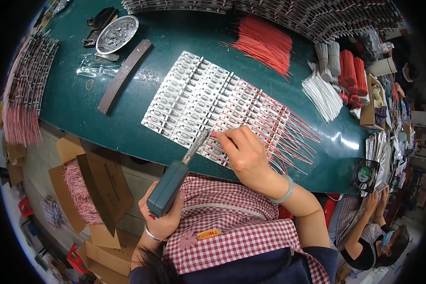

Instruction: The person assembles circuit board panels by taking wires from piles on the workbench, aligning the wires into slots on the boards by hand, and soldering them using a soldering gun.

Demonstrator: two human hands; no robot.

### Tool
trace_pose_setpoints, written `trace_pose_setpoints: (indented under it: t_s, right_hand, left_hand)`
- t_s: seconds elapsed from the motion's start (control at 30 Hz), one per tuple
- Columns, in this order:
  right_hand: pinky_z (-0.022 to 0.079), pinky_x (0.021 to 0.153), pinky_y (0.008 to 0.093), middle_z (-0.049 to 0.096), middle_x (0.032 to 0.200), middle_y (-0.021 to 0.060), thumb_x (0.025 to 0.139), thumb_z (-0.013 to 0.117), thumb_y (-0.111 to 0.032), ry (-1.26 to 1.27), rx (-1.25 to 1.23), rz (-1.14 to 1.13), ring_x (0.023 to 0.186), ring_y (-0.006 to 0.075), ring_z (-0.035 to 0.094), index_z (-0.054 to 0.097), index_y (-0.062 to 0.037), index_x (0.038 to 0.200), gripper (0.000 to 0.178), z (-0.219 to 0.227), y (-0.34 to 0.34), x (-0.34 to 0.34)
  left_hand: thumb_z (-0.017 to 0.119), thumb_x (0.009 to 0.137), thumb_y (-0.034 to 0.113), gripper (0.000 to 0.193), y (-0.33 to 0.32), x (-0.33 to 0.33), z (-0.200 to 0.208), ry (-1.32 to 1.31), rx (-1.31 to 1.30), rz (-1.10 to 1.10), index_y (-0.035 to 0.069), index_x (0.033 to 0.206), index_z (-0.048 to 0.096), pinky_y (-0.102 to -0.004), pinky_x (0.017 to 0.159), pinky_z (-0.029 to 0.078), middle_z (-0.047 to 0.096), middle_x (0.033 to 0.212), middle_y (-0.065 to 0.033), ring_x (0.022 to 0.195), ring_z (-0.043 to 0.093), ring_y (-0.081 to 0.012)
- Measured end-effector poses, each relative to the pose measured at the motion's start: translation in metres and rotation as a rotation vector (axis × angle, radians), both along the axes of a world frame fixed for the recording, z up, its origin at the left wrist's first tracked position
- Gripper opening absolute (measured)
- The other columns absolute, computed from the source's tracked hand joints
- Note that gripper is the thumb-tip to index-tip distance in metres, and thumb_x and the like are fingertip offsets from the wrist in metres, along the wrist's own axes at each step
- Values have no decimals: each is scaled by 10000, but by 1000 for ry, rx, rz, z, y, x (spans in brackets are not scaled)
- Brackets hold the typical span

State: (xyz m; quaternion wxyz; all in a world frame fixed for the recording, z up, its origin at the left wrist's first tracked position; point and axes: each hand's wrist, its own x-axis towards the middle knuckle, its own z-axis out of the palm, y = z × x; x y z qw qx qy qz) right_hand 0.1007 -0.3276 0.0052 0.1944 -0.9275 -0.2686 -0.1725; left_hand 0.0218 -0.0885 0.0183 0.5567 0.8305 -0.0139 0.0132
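Observation:
My left hand (162, 210) is wrapped round the green handle of a soldering iron (167, 185). Its metal tip points up and right, down at a white panel (177, 85) made of rows of small moulded units with metal parts. Close by the tip, my right hand (247, 155) is closed in a pinch over the panel. A bit of red wire shows at its fingertips, partly hidden by them. Red and white wires (296, 137) run from the panel's right rows and hang out past its right edge. The rows on the left carry no wires.
On the green table (75, 75) are a metal bowl (117, 34) of grey scraps, a curved brown bar (124, 76), loose red wires (265, 42) and white wire bundles (322, 97). Wired panels stack at the left and back. Open cardboard boxes (106, 180) stand lower left; another person sits at right.

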Motion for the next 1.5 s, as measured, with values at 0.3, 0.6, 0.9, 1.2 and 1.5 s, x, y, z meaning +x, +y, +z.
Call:
trace_pose_setpoints:
  t_s: [0.3,0.6,0.9,1.2,1.5]
  right_hand:
    - [499,655,330,591,897,91,789,694,-36,9,-13,5,812,232,554,678,62,1021,253,0,0,0]
    - [500,662,332,585,893,90,783,696,-36,13,-12,3,822,233,555,677,62,1022,259,1,0,0]
    - [498,656,335,598,914,84,797,689,-46,0,-8,-9,837,230,563,676,46,1008,230,0,0,-3]
    - [497,643,338,608,923,78,779,688,-39,-1,6,-14,825,231,575,669,34,1026,258,1,3,-14]
    - [511,670,362,610,920,92,770,670,-19,-40,30,-59,836,258,597,667,5,997,228,21,-25,14]
  left_hand:
    - [763,787,-35,168,-2,2,2,31,-22,-24,-50,942,700,-286,629,525,685,865,-118,709,684,-198]
    - [763,792,-19,198,2,-5,0,49,-9,17,-53,979,704,-292,666,545,699,880,-126,733,696,-210]
    - [760,795,-25,231,5,-10,1,61,-45,37,-69,1014,704,-288,689,548,711,904,-133,754,701,-201]
    - [763,801,-16,217,7,-17,-2,44,-54,41,-66,1004,703,-286,676,544,711,891,-127,748,697,-194]
    - [784,810,25,197,1,-4,-6,40,-97,75,-45,981,717,-289,652,534,709,815,-95,697,678,-168]
